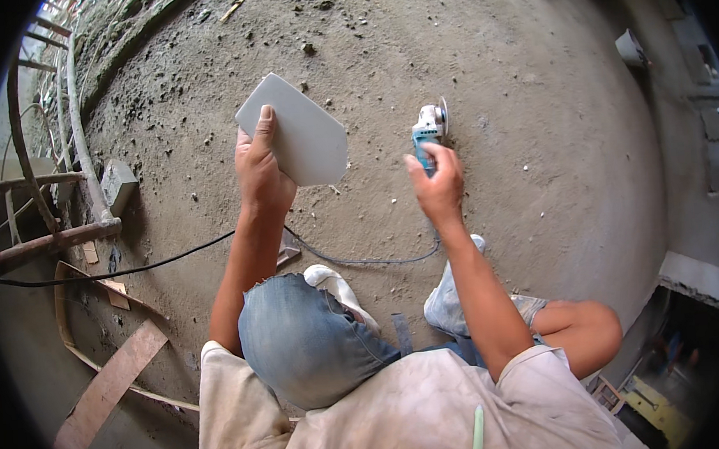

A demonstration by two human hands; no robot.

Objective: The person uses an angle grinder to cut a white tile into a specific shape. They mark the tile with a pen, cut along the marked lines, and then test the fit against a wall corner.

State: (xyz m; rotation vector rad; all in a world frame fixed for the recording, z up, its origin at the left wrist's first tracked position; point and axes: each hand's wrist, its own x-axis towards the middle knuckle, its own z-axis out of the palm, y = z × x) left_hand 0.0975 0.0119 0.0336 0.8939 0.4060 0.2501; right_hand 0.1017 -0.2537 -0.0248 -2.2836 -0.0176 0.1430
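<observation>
My left hand (264,168) grips a flat, pale grey tile (300,133) by its left edge, thumb on the upper face. Its outline is angled, with one corner cut off. To the right, my right hand (438,183) is closed around the teal body of an angle grinder (429,130). The grinder's metal head and thin round disc point away from me, the disc on the right side. Tile and grinder are apart. My palm and wrist hide the grinder's rear end.
A black cord (188,253) crosses the rough concrete floor (502,125) under my left forearm toward the grinder. Rusty metal frames (56,240) and a concrete block (118,186) stand at left. A wooden board (110,392) lies lower left. Crumbs of mortar are scattered at the far side.
</observation>
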